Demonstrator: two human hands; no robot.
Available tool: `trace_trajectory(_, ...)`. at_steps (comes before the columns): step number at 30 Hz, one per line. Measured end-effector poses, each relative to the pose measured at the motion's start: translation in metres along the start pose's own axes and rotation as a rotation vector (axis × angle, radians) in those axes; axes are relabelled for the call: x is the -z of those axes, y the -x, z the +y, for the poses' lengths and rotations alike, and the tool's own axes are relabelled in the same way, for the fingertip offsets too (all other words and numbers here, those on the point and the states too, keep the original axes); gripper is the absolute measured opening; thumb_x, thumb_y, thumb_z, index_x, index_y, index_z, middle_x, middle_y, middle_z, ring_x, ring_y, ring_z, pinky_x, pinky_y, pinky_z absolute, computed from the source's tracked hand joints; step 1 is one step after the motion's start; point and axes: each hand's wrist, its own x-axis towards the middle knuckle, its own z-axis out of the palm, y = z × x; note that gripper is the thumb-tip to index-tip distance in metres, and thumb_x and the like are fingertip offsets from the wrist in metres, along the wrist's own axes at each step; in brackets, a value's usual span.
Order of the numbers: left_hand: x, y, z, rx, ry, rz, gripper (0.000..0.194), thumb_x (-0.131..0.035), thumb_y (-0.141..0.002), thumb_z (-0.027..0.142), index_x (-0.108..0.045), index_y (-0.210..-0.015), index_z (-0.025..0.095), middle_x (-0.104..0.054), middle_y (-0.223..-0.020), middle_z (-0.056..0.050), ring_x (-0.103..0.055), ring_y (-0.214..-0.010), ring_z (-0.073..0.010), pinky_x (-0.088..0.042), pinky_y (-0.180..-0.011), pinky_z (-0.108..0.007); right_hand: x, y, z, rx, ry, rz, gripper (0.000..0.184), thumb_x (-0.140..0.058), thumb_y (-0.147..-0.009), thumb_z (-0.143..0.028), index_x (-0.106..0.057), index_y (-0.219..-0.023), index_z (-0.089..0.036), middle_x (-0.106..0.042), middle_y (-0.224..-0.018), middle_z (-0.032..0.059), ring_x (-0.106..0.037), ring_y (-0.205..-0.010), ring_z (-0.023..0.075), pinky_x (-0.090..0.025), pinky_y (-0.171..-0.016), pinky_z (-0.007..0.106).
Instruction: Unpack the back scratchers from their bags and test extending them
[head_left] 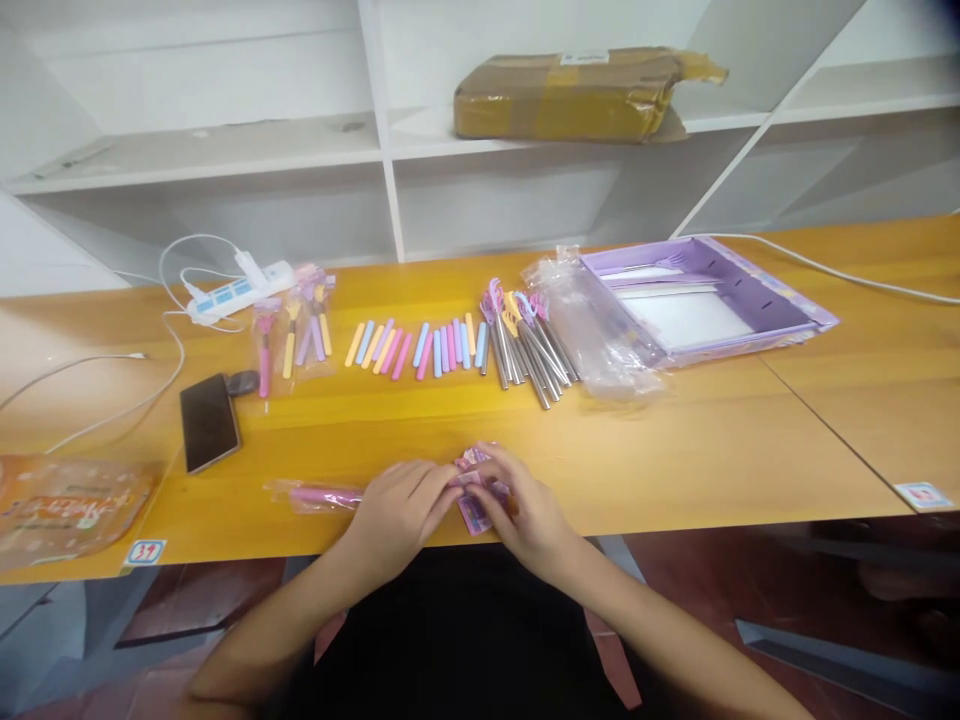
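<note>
My left hand (401, 510) and my right hand (529, 510) meet near the table's front edge. Both are closed, fingers pinching a small pink and purple printed card (474, 512) that looks folded. From under my left hand a clear plastic bag (281, 490) sticks out to the left, with a pink-purple handle (324, 496) inside; its other end is hidden by the hand. Farther back lies a row of coloured handle sleeves (442, 350) in pink, yellow, blue and purple. Beside them is a pile of metal-stemmed forks (534, 350) with coloured heads.
A purple box (787, 300) with a fork inside stands at the back right, clear bags (607, 350) next to it. Bagged utensils (292, 340), a power strip (240, 290) and a phone (210, 422) lie left. A taped parcel (570, 95) sits on the shelf.
</note>
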Motion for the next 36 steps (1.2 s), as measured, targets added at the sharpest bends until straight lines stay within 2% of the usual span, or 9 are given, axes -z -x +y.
trace_trajectory(7, -0.012, 0.003, -0.002, -0.002, 0.122, 0.096, 0.011, -0.060, -0.114, 0.027, -0.065, -0.105, 0.022, -0.073, -0.085, 0.000, -0.069, -0.073, -0.0170, -0.052, -0.071, -0.032, -0.006, -0.004, -0.002, 0.047, 0.099, 0.030, 0.077, -0.078, -0.098, -0.023, -0.039, -0.164, -0.024, -0.068, -0.130, 0.0162, -0.071, -0.121, 0.0320, -0.069, -0.096, 0.050)
trace_trajectory(13, -0.018, 0.006, -0.006, -0.059, 0.135, 0.194, 0.013, -0.065, -0.112, 0.026, -0.064, -0.101, 0.022, -0.068, -0.075, 0.001, -0.062, -0.064, -0.0159, -0.045, -0.065, -0.034, 0.001, -0.006, 0.000, 0.154, 0.194, 0.237, 0.053, -0.072, -0.096, -0.007, -0.057, -0.142, -0.028, -0.067, -0.116, 0.0102, -0.073, -0.108, 0.0261, -0.068, -0.088, 0.043)
trace_trajectory(17, -0.019, 0.007, -0.007, -0.080, 0.141, 0.214, 0.009, -0.066, -0.111, 0.024, -0.064, -0.102, 0.022, -0.070, -0.077, 0.001, -0.062, -0.065, -0.0158, -0.045, -0.065, -0.033, 0.008, -0.002, 0.002, 0.192, 0.139, 0.107, 0.030, -0.075, -0.097, -0.013, -0.069, -0.122, -0.029, -0.070, -0.098, 0.0036, -0.074, -0.089, 0.0224, -0.066, -0.081, 0.040)
trace_trajectory(20, -0.019, 0.008, -0.008, -0.077, 0.130, 0.233, 0.009, -0.065, -0.110, 0.023, -0.064, -0.102, 0.022, -0.068, -0.074, 0.002, -0.061, -0.062, -0.0151, -0.043, -0.063, -0.033, 0.013, -0.001, 0.000, 0.257, 0.176, 0.053, 0.037, -0.073, -0.094, -0.010, -0.072, -0.125, -0.029, -0.073, -0.107, 0.0068, -0.075, -0.098, 0.0255, -0.065, -0.088, 0.046)
trace_trajectory(22, -0.019, 0.008, -0.008, -0.074, 0.121, 0.243, 0.009, -0.064, -0.111, 0.023, -0.064, -0.102, 0.023, -0.066, -0.072, 0.003, -0.060, -0.061, -0.0147, -0.043, -0.062, -0.033, 0.014, -0.003, -0.002, 0.304, 0.296, 0.102, 0.042, -0.071, -0.091, -0.010, -0.073, -0.129, -0.029, -0.069, -0.123, 0.0128, -0.073, -0.113, 0.0314, -0.064, -0.092, 0.052)
trace_trajectory(24, -0.019, 0.008, -0.008, -0.077, 0.114, 0.256, 0.010, -0.065, -0.110, 0.023, -0.064, -0.100, 0.023, -0.064, -0.070, 0.003, -0.058, -0.060, -0.0144, -0.042, -0.061, -0.033, 0.014, -0.006, -0.004, 0.310, 0.353, 0.143, 0.042, -0.077, -0.090, -0.018, -0.070, -0.130, -0.027, -0.066, -0.126, 0.0152, -0.072, -0.113, 0.0335, -0.066, -0.089, 0.053)
trace_trajectory(29, -0.020, 0.009, -0.004, -0.063, 0.123, 0.317, 0.030, -0.078, -0.103, 0.025, -0.053, -0.086, 0.025, -0.053, -0.063, 0.007, -0.049, -0.054, -0.0131, -0.038, -0.057, -0.034, 0.005, -0.010, -0.003, 0.361, 0.278, 0.204, 0.048, -0.089, -0.085, -0.024, -0.057, -0.120, -0.028, -0.065, -0.120, 0.0110, -0.073, -0.108, 0.0290, -0.069, -0.089, 0.051)
trace_trajectory(32, -0.021, 0.011, -0.003, -0.038, 0.125, 0.343, 0.044, -0.085, -0.098, 0.029, -0.046, -0.078, 0.026, -0.048, -0.060, 0.009, -0.045, -0.052, -0.0126, -0.035, -0.055, -0.035, 0.002, -0.008, 0.000, 0.366, 0.183, 0.164, 0.053, -0.090, -0.084, -0.026, -0.053, -0.122, -0.030, -0.064, -0.125, 0.0103, -0.074, -0.113, 0.0298, -0.068, -0.095, 0.055)
trace_trajectory(36, -0.021, 0.012, -0.005, -0.020, 0.114, 0.344, 0.051, -0.085, -0.097, 0.030, -0.041, -0.074, 0.026, -0.045, -0.058, 0.009, -0.044, -0.050, -0.0124, -0.034, -0.053, -0.037, 0.004, -0.003, 0.004, 0.389, 0.134, 0.123, 0.053, -0.084, -0.078, -0.008, -0.055, -0.115, -0.033, -0.061, -0.130, 0.0065, -0.074, -0.116, 0.0282, -0.068, -0.098, 0.056)
